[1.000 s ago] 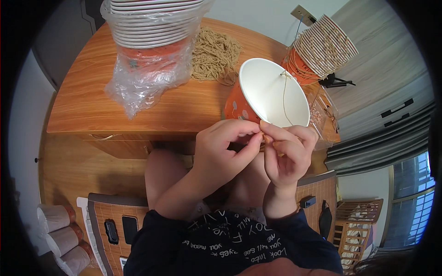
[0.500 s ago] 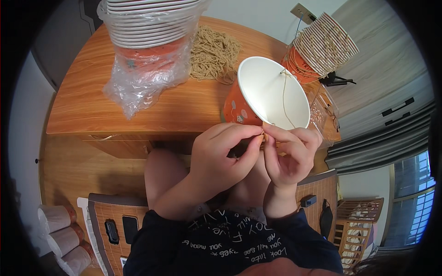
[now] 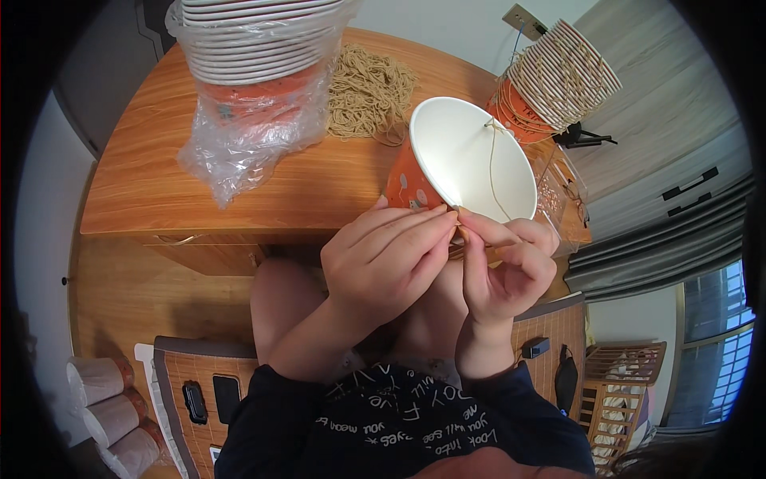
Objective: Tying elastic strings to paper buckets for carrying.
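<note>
An orange paper bucket point(image 3: 447, 152) with a white inside tilts toward me at the table's front edge. A thin tan cord point(image 3: 494, 172) is tied through its far rim and runs down inside toward the near rim, where my right hand covers it. My left hand point(image 3: 387, 259) is at the near rim, thumb and fingers pinched together, some fingers against the bucket's side. Fingertip to fingertip with it, my right hand point(image 3: 511, 267) pinches too, its other fingers curled. The cord's end appears to be between both sets of fingertips, mostly hidden.
A plastic-wrapped stack of buckets point(image 3: 259, 88) stands on the table's left, beside a heap of tan cords point(image 3: 369, 92). Back right is a bucket stack point(image 3: 558, 76) draped with cords. A clear box point(image 3: 558, 191) sits right of my bucket. Wrapped rolls point(image 3: 104, 383) lie lower left.
My left hand has shifted slightly left and up, its fingers now closer together and nearer the bucket's side. My right fingertips stay pinched at the near rim. The bucket has barely moved.
</note>
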Demonstrator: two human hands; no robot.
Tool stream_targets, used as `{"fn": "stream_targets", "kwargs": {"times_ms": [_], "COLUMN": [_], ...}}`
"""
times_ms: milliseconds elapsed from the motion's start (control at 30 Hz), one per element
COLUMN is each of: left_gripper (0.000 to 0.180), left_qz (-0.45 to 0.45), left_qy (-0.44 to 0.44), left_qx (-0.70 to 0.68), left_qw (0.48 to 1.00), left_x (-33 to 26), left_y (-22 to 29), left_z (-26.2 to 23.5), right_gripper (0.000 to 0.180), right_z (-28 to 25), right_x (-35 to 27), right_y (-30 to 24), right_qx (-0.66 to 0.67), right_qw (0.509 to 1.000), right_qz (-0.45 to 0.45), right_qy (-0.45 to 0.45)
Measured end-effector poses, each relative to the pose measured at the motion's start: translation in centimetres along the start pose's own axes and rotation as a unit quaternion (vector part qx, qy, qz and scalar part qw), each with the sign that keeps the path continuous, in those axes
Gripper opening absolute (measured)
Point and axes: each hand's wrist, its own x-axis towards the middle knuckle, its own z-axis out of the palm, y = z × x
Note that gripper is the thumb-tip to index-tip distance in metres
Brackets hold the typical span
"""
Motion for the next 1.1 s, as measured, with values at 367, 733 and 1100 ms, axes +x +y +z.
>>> {"fn": "stream_targets", "kwargs": {"times_ms": [367,733,1100], "left_gripper": [0.01,0.012,0.007], "left_qz": [-0.24,-0.41,-0.275], "left_qy": [-0.095,-0.157,-0.13], "left_qx": [-0.218,-0.435,-0.227], "left_qw": [0.941,0.786,0.925], "left_x": [-0.1,0.0,0.2], "left_y": [0.7,0.5,1.1], "left_z": [-0.3,-0.7,-0.7], "right_gripper": [0.041,0.036,0.029], "right_z": [-0.3,-0.9,-0.5], "right_x": [0.0,0.6,0.1], "right_y": [-0.2,-0.7,-0.3], "right_qx": [0.032,-0.003,0.008], "right_qw": [0.999,0.997,1.0], "right_qz": [0.015,0.007,0.007], "right_qy": [-0.019,-0.076,-0.022]}}
